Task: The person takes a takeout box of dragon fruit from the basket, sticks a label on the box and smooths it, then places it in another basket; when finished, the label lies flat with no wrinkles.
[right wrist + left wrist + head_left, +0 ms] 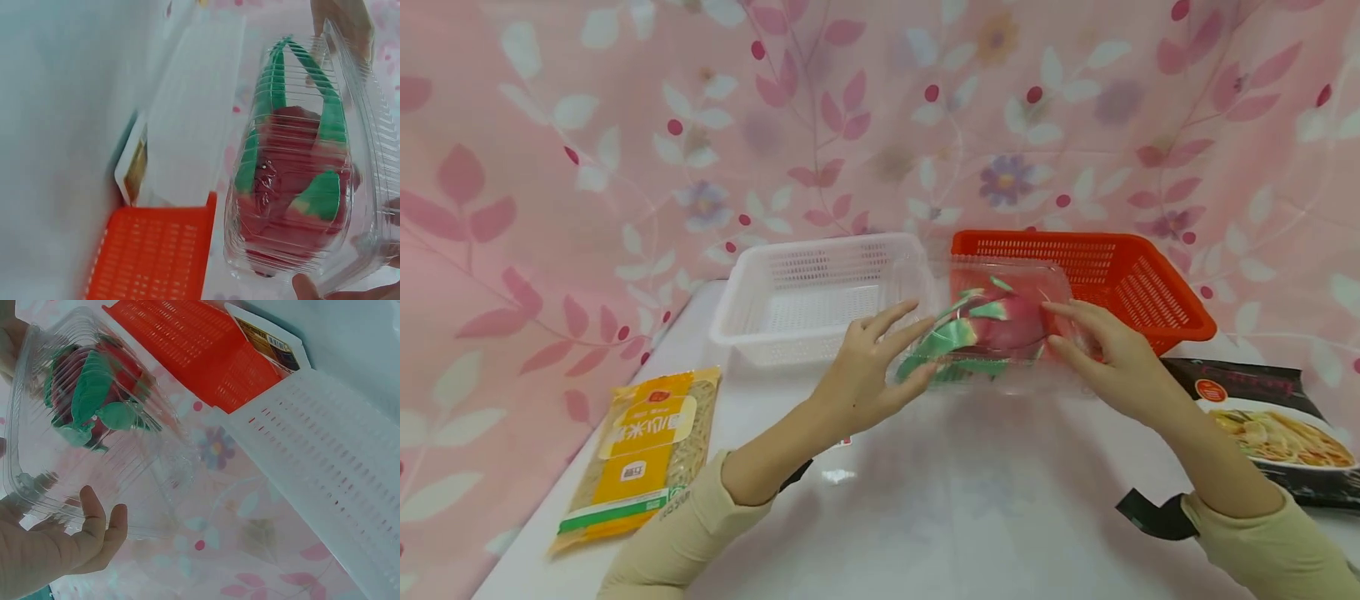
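Note:
A clear ribbed plastic clamshell box (1000, 375) is held up between both hands, before the two baskets. Inside it lies a dragon fruit (1007, 325), red-pink with green scales, visible through the plastic in all three views. My left hand (876, 371) grips the box's left end with the fingers spread; in the left wrist view some of its fingers show through the plastic. At the opposite end my right hand (1112, 358) holds the box, thumb and fingers against the rim and side. The box's lid looks closed over the fruit, though the clear plastic makes this hard to tell.
Behind the box stand a white basket (722, 333) at left and a red basket (1195, 329) at right. A yellow noodle packet (643, 450) lies on the left of the white table (925, 517). To the right is a black noodle packet (1262, 383).

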`<state>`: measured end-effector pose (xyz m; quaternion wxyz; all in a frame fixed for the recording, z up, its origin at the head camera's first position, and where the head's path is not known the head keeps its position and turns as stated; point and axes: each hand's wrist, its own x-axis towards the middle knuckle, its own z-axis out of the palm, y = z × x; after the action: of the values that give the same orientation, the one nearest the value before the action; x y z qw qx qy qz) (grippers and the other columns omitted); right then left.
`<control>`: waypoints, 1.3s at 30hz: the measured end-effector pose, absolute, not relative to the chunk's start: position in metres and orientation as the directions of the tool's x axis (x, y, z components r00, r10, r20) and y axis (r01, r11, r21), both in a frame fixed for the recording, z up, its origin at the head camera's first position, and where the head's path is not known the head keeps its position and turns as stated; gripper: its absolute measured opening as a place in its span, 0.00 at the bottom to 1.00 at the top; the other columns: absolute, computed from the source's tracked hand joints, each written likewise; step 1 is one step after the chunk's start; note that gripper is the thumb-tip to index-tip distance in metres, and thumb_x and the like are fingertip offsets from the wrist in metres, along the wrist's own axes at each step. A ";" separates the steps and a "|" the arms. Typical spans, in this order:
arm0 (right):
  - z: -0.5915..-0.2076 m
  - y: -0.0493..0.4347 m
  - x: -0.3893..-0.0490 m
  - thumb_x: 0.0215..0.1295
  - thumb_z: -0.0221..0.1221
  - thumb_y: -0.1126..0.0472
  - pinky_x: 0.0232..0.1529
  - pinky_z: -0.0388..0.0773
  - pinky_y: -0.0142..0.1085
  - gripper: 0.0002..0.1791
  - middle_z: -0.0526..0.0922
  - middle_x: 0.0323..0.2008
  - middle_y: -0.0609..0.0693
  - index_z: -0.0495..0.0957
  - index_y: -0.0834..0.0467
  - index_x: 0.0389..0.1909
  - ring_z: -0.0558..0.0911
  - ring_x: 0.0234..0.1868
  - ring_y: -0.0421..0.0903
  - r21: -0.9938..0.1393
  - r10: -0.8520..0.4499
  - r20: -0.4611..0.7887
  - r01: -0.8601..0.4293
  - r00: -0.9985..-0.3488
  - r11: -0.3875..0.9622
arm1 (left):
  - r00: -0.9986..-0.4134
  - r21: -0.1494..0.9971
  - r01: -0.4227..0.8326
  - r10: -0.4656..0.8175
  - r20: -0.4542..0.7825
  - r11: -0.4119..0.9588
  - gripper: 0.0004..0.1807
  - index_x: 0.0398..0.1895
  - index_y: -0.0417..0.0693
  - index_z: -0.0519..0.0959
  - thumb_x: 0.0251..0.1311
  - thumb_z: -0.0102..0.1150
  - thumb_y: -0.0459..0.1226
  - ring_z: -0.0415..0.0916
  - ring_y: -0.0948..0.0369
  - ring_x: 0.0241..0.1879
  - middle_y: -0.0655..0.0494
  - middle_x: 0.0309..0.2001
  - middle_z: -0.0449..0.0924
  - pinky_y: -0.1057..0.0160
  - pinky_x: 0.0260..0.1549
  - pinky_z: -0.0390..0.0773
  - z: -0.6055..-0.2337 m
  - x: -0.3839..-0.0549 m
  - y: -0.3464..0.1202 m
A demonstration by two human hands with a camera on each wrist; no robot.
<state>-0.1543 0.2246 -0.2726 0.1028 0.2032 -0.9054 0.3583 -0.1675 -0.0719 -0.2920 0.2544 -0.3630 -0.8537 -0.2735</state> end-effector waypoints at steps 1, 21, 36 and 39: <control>-0.275 0.224 -0.150 0.64 0.55 0.57 0.43 0.71 0.61 0.26 0.64 0.62 0.61 0.65 0.53 0.64 0.63 0.59 0.63 -0.609 -0.302 0.328 -0.445 -0.895 0.656 | -0.601 0.275 0.764 0.490 0.631 0.583 0.26 0.58 0.50 0.73 0.55 0.59 0.46 0.65 0.46 0.50 0.52 0.63 0.63 0.55 0.43 0.70 -0.292 -0.163 -0.074; -0.325 0.211 -0.124 0.61 0.59 0.57 0.33 0.77 0.55 0.24 0.65 0.59 0.67 0.70 0.54 0.59 0.76 0.45 0.61 -0.583 -0.378 0.259 -0.456 -0.889 0.672 | -0.683 0.382 0.730 0.621 0.384 0.567 0.33 0.62 0.46 0.68 0.51 0.66 0.41 0.64 0.51 0.60 0.51 0.67 0.55 0.55 0.48 0.73 -0.350 -0.115 -0.105; -0.346 0.210 -0.130 0.59 0.60 0.58 0.37 0.75 0.58 0.24 0.65 0.58 0.70 0.71 0.55 0.57 0.78 0.44 0.60 -0.596 -0.396 0.241 -0.457 -0.886 0.660 | -0.729 0.431 0.678 0.617 0.296 0.595 0.35 0.63 0.47 0.67 0.49 0.66 0.41 0.67 0.47 0.58 0.51 0.68 0.55 0.54 0.46 0.74 -0.365 -0.121 -0.109; -0.349 0.212 -0.131 0.60 0.60 0.59 0.38 0.74 0.60 0.24 0.65 0.58 0.70 0.70 0.55 0.58 0.78 0.44 0.59 -0.597 -0.398 0.247 -0.462 -0.884 0.656 | -0.730 0.443 0.676 0.620 0.288 0.589 0.35 0.63 0.46 0.67 0.50 0.66 0.40 0.66 0.48 0.58 0.51 0.68 0.54 0.56 0.47 0.74 -0.365 -0.123 -0.109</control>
<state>-0.1310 0.2116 -0.3488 0.0470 0.2365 -0.9086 0.3410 -0.1231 -0.1088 -0.3653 0.0514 -0.3640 -0.8900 -0.2698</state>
